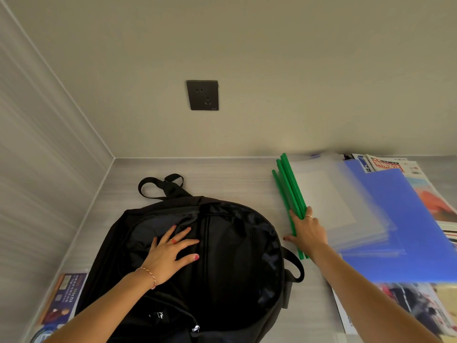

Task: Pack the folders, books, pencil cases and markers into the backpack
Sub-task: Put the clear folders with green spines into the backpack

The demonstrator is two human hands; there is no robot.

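So there's a black backpack (222, 256) lying flat on a pale wood-grain table (222, 174), pushed toward the left corner where two walls meet, with its carry loop pointing to the far side. The person's left hand (170, 253) is pressed palm-down on the front of the bag, fingers spread wide apart and flat, not gripping anything. That forearm comes in from the near left at an angle, with a thin bracelet on the wrist and a ring on one finger.

The right arm stretches out straighter, from the near right corner toward the middle of the table. The right hand (308, 233) sits on the near end of a bunch of clear folders with green spines (289, 191), just right of the backpack. Its thumb sticks out to the left on the table side, and the other fingers lie over the green spines and clear covers, looking closed on them, though motion blur makes the grip a bit hard to read.

Under and right of those is a blue folder (405, 219), also blurry. Magazines (395, 167) are stacked on the far right, more printed ones on the near right. A dark wall socket (202, 95) is on the far wall, and a printed booklet (64, 298) peeks out near left of the bag.
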